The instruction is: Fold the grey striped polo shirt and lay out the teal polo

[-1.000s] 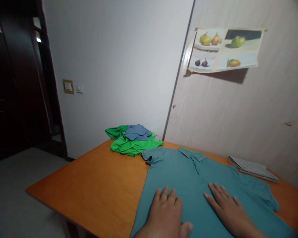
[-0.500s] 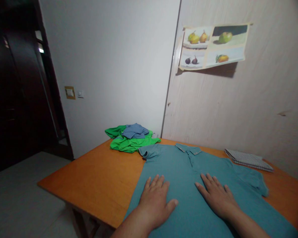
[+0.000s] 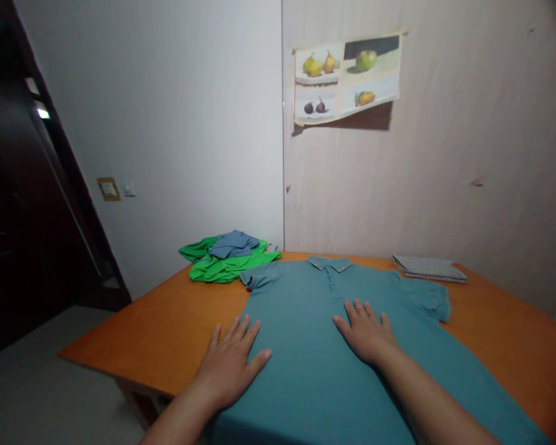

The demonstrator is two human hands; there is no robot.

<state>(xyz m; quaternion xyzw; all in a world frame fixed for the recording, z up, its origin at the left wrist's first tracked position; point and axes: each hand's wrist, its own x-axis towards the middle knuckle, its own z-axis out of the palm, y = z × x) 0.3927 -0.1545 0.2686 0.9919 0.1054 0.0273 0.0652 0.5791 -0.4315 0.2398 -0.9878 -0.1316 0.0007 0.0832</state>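
A teal short-sleeved polo shirt [image 3: 306,364] lies spread out with its collar towards the wall. My left hand [image 3: 231,361] rests flat at the shirt's left edge, fingers spread, partly over the table. Palm down on the shirt's chest, just below the button placket, is my right hand [image 3: 367,330], its fingers also apart. Neither hand grips the cloth. The shirt's lower part runs out of view at the bottom.
The orange wooden table [image 3: 167,327] stands against the wall. A heap of green and blue clothes [image 3: 231,259] lies at its back left, and a folded striped cloth [image 3: 429,269] at its back right. A fruit poster [image 3: 343,80] hangs above.
My left hand has slid left across the shirt to its edge, while my right hand stays flat on the chest. The view has turned to the right and levelled.
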